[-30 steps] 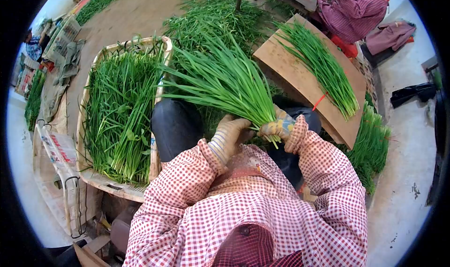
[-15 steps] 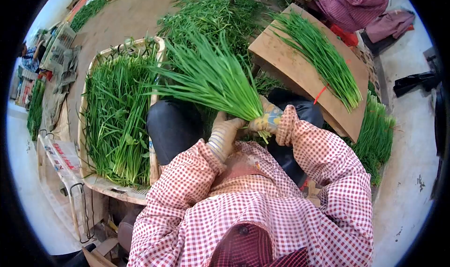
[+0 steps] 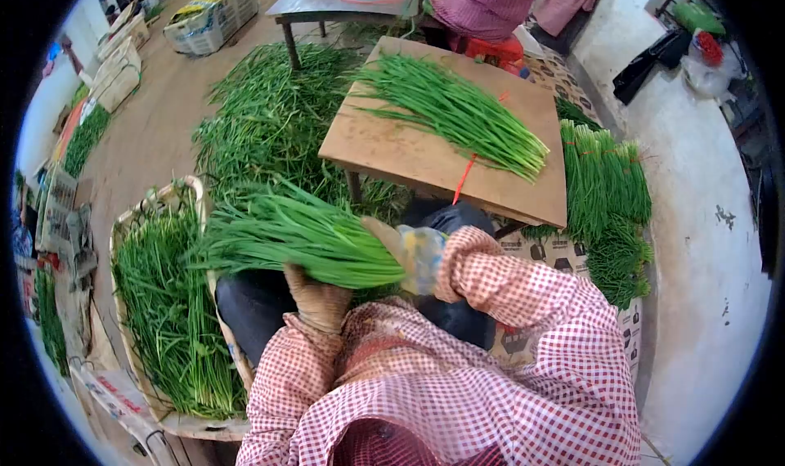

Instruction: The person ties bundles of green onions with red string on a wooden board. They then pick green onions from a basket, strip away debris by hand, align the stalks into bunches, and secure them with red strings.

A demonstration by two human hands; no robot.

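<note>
The gloved right hand (image 3: 409, 253) is clamped round the stem end of a bunch of green stalks (image 3: 298, 233), and the gloved left hand (image 3: 319, 301) touches the bunch from its near side, lower along the leaves; whether its fingers are closed on anything cannot be told. The hands are apart, with the bunch between them, held above the lap. Half a second ago they were close together near the stems, and the leaves fanned up and away; now the bunch lies flatter, its leaves pointing left, and the cut ends are out of sight at the right hand. That seems to leave the bunch steadied at two places instead of one. The view has also swung, so more shows to the far right. Left of the dark left knee (image 3: 241, 306) stands a pale crate (image 3: 200, 427) full of stalks, and beyond the bunch a heap of loose leaves (image 3: 266, 114) covers the floor. Far and right, the brown tabletop (image 3: 352, 139) carries another set of stalks (image 3: 458, 110), a red strip (image 3: 464, 178) hanging over its near edge. Further right, more bunches (image 3: 605, 176) stand near the wall (image 3: 695, 188).
</note>
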